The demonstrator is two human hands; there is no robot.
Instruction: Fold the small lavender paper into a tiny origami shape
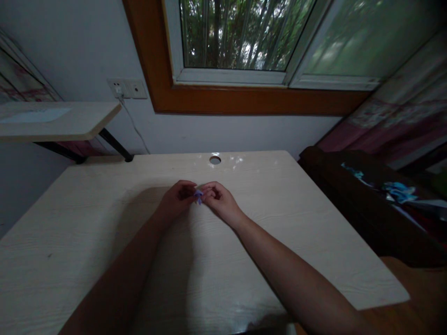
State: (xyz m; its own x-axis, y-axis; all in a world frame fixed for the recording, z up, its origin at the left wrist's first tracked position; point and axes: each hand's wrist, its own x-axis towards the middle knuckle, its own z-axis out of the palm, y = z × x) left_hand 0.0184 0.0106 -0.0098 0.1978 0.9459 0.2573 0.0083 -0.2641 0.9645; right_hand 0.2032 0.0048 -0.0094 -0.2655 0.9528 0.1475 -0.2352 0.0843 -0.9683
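Note:
Both arms reach forward over a pale wood-grain desk. Between my fingertips is a small purple piece that looks like folded paper or ribbon; its exact kind is too small to make out. My left hand pinches it from the left, with thumb and fingers closed. From the right, my right hand pinches the same piece, its fingers curled. The two hands nearly meet, and the fingers cover part of the purple piece.
A round cable hole lies near the desk's back edge. At left, a raised shelf stands on black legs. A white cable hangs from a wall socket. Dark furniture with bluish items stands at right, below a window.

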